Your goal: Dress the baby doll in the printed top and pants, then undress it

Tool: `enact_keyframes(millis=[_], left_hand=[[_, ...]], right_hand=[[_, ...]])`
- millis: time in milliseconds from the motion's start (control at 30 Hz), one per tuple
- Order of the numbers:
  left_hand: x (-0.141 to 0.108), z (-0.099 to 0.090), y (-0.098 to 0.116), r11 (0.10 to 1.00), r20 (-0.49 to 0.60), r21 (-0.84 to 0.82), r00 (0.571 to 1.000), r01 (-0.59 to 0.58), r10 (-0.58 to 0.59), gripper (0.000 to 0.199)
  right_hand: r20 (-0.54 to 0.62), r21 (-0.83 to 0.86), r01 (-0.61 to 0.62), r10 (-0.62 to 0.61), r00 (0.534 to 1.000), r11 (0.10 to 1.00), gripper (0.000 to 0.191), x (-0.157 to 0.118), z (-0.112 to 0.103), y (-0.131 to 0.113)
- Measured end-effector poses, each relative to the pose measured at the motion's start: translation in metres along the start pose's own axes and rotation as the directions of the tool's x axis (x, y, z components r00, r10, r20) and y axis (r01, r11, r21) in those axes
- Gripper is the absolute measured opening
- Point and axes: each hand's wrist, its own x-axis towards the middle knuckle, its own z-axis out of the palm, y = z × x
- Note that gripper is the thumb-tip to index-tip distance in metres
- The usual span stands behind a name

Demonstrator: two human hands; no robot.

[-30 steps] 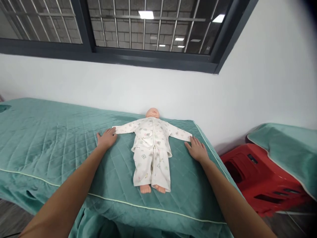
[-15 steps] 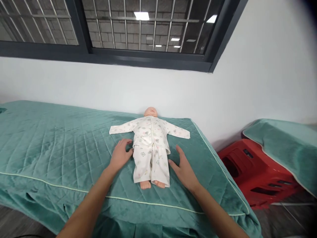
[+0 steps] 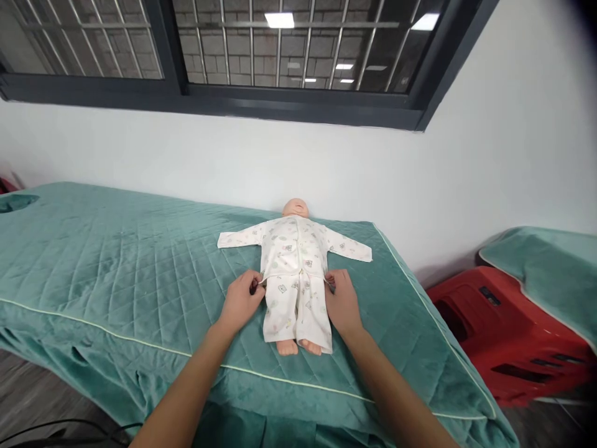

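Observation:
A baby doll (image 3: 295, 208) lies on its back, head toward the wall and bare feet toward me. It wears a white patterned long-sleeved shirt (image 3: 289, 246), sleeves spread out to both sides, and matching trousers (image 3: 282, 308). My left hand (image 3: 243, 300) is closed in a pinch on the shirt's lower hem at the doll's side. On the opposite side, my right hand (image 3: 342, 300) pinches the other corner of the same hem. The hem overlaps the top of the trousers.
The doll rests on a bed with a green quilted cover (image 3: 153, 261), which has a face hole at far left. Behind it are a white wall and a barred window (image 3: 298, 102). At right stands a red plastic stool (image 3: 508, 336) beside another green-covered surface (image 3: 550, 267). Black cables lie at lower left.
Both hands have come in to the doll's sides and closed on the shirt hem; before, they were open and apart from it. The view has shifted slightly left.

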Motion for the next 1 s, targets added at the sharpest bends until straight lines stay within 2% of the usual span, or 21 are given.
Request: enact_keyframes(millis=[133,300,400,533,667,833,933,1000], left_hand=[[-0.005,-0.001,-0.001,1.000,0.044,0.009,0.999,0.028,-0.028,0.013],[-0.018,-0.003,0.002,0.998,0.042,0.035,0.998,0.048,-0.049,0.011],[-0.044,-0.008,0.010,0.995,0.066,0.069,0.995,0.074,-0.079,0.011],[-0.084,-0.010,0.026,0.997,0.172,0.074,0.984,0.033,-0.045,0.013],[-0.102,-0.005,0.036,0.996,0.155,0.085,0.987,0.022,-0.035,0.023],[-0.098,0.004,0.040,0.995,0.108,0.080,0.991,0.064,-0.072,0.015],[-0.098,0.003,0.044,0.990,0.089,0.040,0.986,0.138,-0.141,0.018],[-0.102,0.000,0.047,0.977,0.096,-0.066,0.976,0.202,-0.195,0.019]], right_hand=[[-0.009,0.024,-0.018,0.018,1.000,1.000,0.007,-0.007,-0.004,-0.003],[-0.026,0.080,0.060,-0.058,0.998,0.995,0.019,-0.035,-0.017,-0.025],[0.101,0.118,0.084,-0.096,0.990,0.989,0.023,-0.063,-0.029,-0.047],[0.335,0.096,0.197,-0.218,0.917,0.976,0.028,-0.087,-0.038,-0.072],[0.372,-0.029,0.292,-0.261,0.891,0.956,0.024,-0.088,-0.033,-0.082],[0.371,-0.186,0.329,-0.244,0.896,0.926,0.023,-0.082,-0.020,-0.088],[0.365,-0.215,0.315,-0.223,0.904,0.924,0.022,-0.079,-0.017,-0.091],[0.362,-0.189,0.318,-0.235,0.902,0.929,0.025,-0.078,-0.019,-0.093]])
